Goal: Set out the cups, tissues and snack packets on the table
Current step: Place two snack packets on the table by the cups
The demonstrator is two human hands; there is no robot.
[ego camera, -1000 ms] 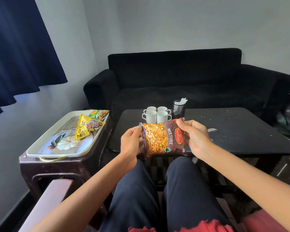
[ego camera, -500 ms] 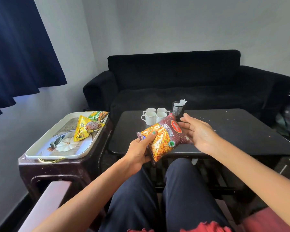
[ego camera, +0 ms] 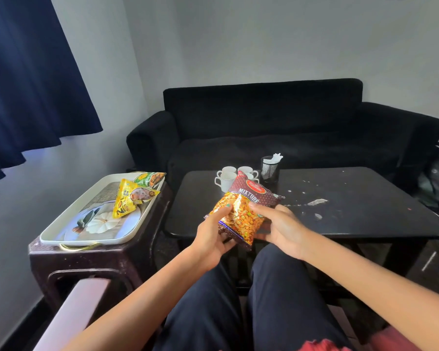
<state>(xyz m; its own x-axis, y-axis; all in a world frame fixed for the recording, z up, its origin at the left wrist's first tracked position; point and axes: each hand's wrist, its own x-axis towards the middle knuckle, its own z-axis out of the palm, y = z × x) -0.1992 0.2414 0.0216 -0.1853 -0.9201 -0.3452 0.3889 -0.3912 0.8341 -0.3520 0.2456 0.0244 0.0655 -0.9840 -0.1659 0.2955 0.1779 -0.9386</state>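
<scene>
Item in hand: Mixture snack packet (ego camera: 241, 211), tilted, above the near edge of the black table (ego camera: 352, 211); my left hand (ego camera: 213, 236) grips its lower left side, my right hand (ego camera: 280, 228) grips its lower right. On the table's far side I see white cups (ego camera: 226, 177) clustered, with a mesh tissue holder (ego camera: 269, 169) just right of them. At left, a white tray (ego camera: 69, 234) on a dark stool (ego camera: 91, 259) carries a yellow snack packet (ego camera: 128, 201) and a green snack packet (ego camera: 150, 178)
</scene>
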